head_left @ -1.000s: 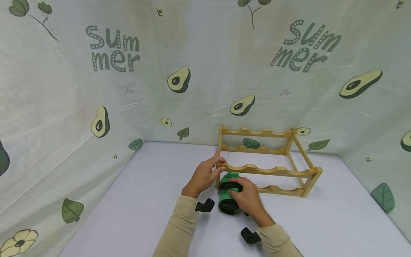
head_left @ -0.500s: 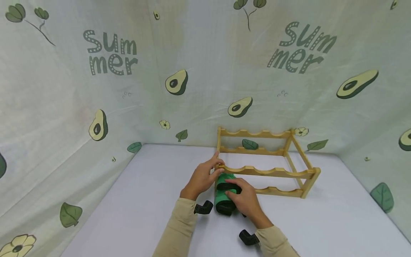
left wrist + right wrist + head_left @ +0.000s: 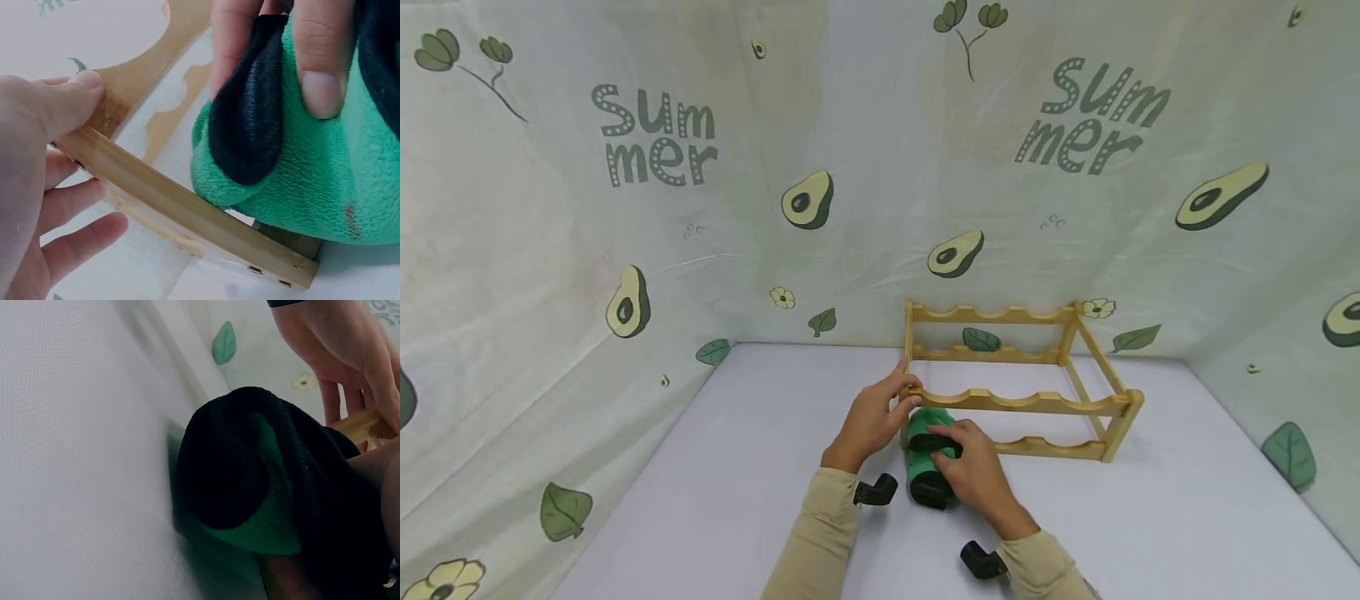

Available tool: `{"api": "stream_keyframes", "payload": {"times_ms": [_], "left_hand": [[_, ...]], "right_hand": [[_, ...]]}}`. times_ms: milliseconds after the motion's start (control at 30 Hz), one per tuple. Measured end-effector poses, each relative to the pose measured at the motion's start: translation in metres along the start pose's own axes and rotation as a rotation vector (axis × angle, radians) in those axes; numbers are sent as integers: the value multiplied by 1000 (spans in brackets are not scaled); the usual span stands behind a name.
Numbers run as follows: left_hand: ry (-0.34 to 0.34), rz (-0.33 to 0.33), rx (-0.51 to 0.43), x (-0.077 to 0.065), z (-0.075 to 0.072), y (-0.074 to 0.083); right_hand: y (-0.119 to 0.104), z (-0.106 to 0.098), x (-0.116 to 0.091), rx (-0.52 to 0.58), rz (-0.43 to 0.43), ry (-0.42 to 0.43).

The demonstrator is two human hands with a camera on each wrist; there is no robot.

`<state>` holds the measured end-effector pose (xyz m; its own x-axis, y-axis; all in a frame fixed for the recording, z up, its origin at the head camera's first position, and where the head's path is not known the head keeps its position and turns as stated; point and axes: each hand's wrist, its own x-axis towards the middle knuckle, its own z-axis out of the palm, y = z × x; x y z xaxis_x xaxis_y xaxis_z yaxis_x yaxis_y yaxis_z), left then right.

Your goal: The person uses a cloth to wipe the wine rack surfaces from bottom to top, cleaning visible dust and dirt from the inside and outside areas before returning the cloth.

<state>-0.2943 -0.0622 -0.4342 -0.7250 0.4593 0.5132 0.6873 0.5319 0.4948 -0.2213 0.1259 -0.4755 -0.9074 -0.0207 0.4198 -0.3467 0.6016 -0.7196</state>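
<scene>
A rolled plush cloth (image 3: 925,464), green with black on its inner side and edge, lies at the lower front left of a wooden wine rack (image 3: 1022,402). Its back end reaches under the upper front rail. With thumb and fingers my right hand (image 3: 979,468) pinches the roll from above. My left hand (image 3: 868,421) holds the rack's upper left front corner, thumb (image 3: 75,103) on the near side and fingers past the side bar. In the right wrist view, the near end of the roll (image 3: 219,469) shows a black and green spiral close to the tabletop.
The rack stands on a white table (image 3: 760,467) near the back wall. Printed fabric (image 3: 880,125) with avocados and leaves hangs behind and at both sides. Black wrist cameras (image 3: 876,490) sit on both forearms.
The head view has tilted slightly, shifting the whole scene a little. Both hands keep their places on the rack and the cloth, and the roll has barely moved.
</scene>
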Motion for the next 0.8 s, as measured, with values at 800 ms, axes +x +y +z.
{"api": "stream_keyframes", "payload": {"times_ms": [800], "left_hand": [[24, 29, 34, -2, 4, 2]], "right_hand": [[7, -15, -8, -41, 36, 15]]}}
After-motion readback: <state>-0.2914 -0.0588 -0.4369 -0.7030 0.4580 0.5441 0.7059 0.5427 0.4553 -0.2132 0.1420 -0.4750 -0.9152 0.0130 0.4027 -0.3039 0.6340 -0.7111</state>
